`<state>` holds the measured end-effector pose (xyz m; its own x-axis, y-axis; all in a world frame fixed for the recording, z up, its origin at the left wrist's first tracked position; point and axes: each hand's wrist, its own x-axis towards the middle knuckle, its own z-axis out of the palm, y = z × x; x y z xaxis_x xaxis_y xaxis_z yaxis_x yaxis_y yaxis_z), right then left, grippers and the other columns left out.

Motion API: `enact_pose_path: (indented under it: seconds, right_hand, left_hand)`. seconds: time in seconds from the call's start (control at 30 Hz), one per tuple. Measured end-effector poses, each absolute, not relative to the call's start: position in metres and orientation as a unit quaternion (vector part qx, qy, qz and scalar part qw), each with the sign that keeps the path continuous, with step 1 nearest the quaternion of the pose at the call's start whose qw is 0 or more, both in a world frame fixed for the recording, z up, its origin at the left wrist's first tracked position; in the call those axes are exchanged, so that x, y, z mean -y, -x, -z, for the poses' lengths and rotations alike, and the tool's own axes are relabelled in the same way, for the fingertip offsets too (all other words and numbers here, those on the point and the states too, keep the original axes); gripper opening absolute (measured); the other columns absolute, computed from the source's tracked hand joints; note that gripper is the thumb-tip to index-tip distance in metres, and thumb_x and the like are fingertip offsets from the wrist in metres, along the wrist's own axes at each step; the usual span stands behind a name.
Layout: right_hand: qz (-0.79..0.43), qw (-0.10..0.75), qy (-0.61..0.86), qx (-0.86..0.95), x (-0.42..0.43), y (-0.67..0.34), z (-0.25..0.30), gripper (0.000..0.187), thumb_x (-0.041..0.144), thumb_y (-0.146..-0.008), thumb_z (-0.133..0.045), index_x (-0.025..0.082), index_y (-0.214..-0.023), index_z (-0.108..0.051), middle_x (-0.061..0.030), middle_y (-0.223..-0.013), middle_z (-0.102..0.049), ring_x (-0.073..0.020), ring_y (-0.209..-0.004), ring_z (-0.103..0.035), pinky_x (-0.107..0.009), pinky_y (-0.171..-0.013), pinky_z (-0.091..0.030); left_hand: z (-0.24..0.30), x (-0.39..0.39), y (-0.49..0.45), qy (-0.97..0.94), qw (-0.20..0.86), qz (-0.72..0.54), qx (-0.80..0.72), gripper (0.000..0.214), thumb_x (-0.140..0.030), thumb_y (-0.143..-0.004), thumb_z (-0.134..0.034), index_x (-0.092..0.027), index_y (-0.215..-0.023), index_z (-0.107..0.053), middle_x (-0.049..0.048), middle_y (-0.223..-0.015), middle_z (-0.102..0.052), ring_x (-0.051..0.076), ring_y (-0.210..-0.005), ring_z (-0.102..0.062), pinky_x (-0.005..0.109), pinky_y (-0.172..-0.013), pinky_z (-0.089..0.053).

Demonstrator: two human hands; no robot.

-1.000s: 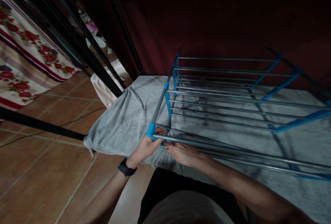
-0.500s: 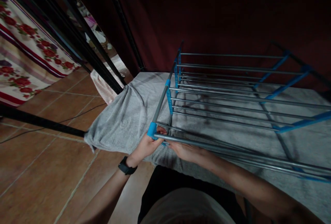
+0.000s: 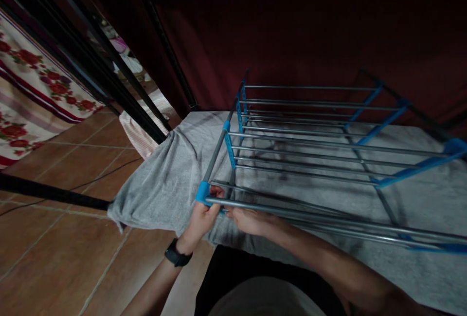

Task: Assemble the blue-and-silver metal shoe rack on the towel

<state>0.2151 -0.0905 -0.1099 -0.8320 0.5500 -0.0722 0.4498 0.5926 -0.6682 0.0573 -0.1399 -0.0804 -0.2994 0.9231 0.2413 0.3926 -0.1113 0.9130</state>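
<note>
Head view, lower centre: left hand (image 3: pixel 202 217) gripped blue joint (image 3: pixel 202 193) of rack (image 3: pixel 310 155); right hand (image 3: pixel 248 220) pinched rod (image 3: pixel 292 210) beside it.

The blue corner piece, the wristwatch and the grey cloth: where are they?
blue corner piece (image 3: pixel 202 193), head view, its outer face.
wristwatch (image 3: pixel 177 256), head view, band on wrist.
grey cloth (image 3: pixel 160 184), head view, bare draped corner.

Bare forearms, a black watch (image 3: pixel 177 256) on the left wrist, pale shirt (image 3: pixel 266 301) over black bottoms (image 3: pixel 237 267).
</note>
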Motion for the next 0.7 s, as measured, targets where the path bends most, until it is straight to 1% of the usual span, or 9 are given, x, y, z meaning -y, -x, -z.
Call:
enact_pose_path:
  seconds: [0.1,0.2,0.23,0.3,0.37,0.4,0.5,0.6,0.7]
  right_hand:
    - [-0.296,0.032,0.296,0.908,0.095,-0.197,0.118,0.026,0.032,-0.099,-0.052,0.020,-0.109,-0.074,-0.0095,-0.092,-0.076,-0.0252,-0.080,-0.070,-0.034,-0.069,-0.053]
    - [-0.251,0.047,0.326,0.910,0.098,-0.189,0.119,0.025,0.038,-0.097,-0.058,0.021,-0.101,-0.075,-0.0088,-0.089,-0.075,-0.0273,-0.079,-0.070,-0.039,-0.073,-0.053]
    - [-0.238,0.069,0.334,0.909,0.098,-0.191,0.116,0.025,0.040,-0.094,-0.062,0.021,-0.104,-0.074,-0.0083,-0.091,-0.075,-0.0278,-0.081,-0.069,-0.040,-0.075,-0.054]
    - [-0.205,0.128,0.338,0.910,0.099,-0.205,0.108,0.036,0.043,-0.092,-0.066,0.021,-0.121,-0.068,-0.0080,-0.100,-0.074,-0.0280,-0.088,-0.068,-0.042,-0.082,-0.054]
    - [-0.158,0.191,0.328,0.912,0.104,-0.232,0.099,0.046,0.041,-0.095,-0.062,0.020,-0.136,-0.057,-0.0086,-0.108,-0.072,-0.0275,-0.097,-0.066,-0.042,-0.090,-0.053]
    - [-0.137,0.218,0.324,0.910,0.108,-0.249,0.097,0.044,0.038,-0.098,-0.057,0.020,-0.138,-0.054,-0.0086,-0.111,-0.070,-0.0268,-0.101,-0.064,-0.042,-0.094,-0.052]
    - [-0.118,0.304,0.368,0.871,0.131,-0.312,0.103,0.033,0.022,-0.101,-0.046,0.024,-0.132,-0.057,-0.0072,-0.116,-0.068,-0.0236,-0.108,-0.061,-0.039,-0.098,-0.050]
    - [-0.132,0.402,0.459,0.781,0.161,-0.379,0.123,0.033,0.014,-0.098,-0.042,0.025,-0.124,-0.061,-0.0065,-0.109,-0.068,-0.0207,-0.103,-0.062,-0.034,-0.089,-0.052]
    - [-0.109,0.485,0.564,0.659,0.188,-0.439,0.142,0.027,0.017,-0.097,-0.041,0.024,-0.106,-0.066,-0.0060,-0.099,-0.065,-0.0213,-0.095,-0.061,-0.035,-0.082,-0.050]
  left_hand:
    - [0.082,0.141,-0.049,-0.513,0.227,-0.531,-0.635,0.018,-0.036,-0.083,-0.062,-0.019,-0.086,-0.062,0.0035,-0.079,-0.065,0.021,-0.079,-0.065,0.033,-0.073,-0.054]
    - [0.085,0.141,-0.042,-0.499,0.214,-0.534,-0.648,0.023,-0.040,-0.081,-0.063,-0.018,-0.088,-0.064,0.0047,-0.081,-0.066,0.023,-0.080,-0.066,0.035,-0.073,-0.055]
    - [0.087,0.140,-0.041,-0.495,0.210,-0.534,-0.652,0.024,-0.041,-0.079,-0.065,-0.019,-0.088,-0.064,0.0050,-0.082,-0.066,0.023,-0.080,-0.066,0.035,-0.073,-0.055]
    - [0.089,0.140,-0.038,-0.485,0.206,-0.535,-0.661,0.029,-0.045,-0.077,-0.067,-0.019,-0.089,-0.064,0.0052,-0.084,-0.067,0.024,-0.081,-0.067,0.035,-0.072,-0.055]
    - [0.093,0.141,-0.036,-0.478,0.225,-0.532,-0.662,0.038,-0.049,-0.075,-0.070,-0.019,-0.099,-0.064,0.0041,-0.086,-0.068,0.024,-0.081,-0.068,0.034,-0.072,-0.056]
    - [0.095,0.142,-0.035,-0.475,0.244,-0.529,-0.659,0.045,-0.050,-0.075,-0.071,-0.020,-0.107,-0.063,0.0033,-0.086,-0.068,0.024,-0.082,-0.068,0.034,-0.073,-0.056]
    - [0.105,0.145,-0.034,-0.468,0.303,-0.505,-0.659,0.061,-0.055,-0.072,-0.073,-0.022,-0.120,-0.058,0.0017,-0.084,-0.070,0.025,-0.083,-0.069,0.036,-0.077,-0.057]
    - [0.121,0.144,-0.036,-0.460,0.309,-0.468,-0.688,0.054,-0.060,-0.070,-0.073,-0.024,-0.108,-0.064,0.0033,-0.094,-0.073,0.030,-0.096,-0.069,0.044,-0.092,-0.056]
    - [0.138,0.138,-0.040,-0.444,0.314,-0.455,-0.705,0.042,-0.060,-0.072,-0.070,-0.026,-0.097,-0.068,0.0036,-0.101,-0.072,0.033,-0.109,-0.065,0.051,-0.107,-0.048]
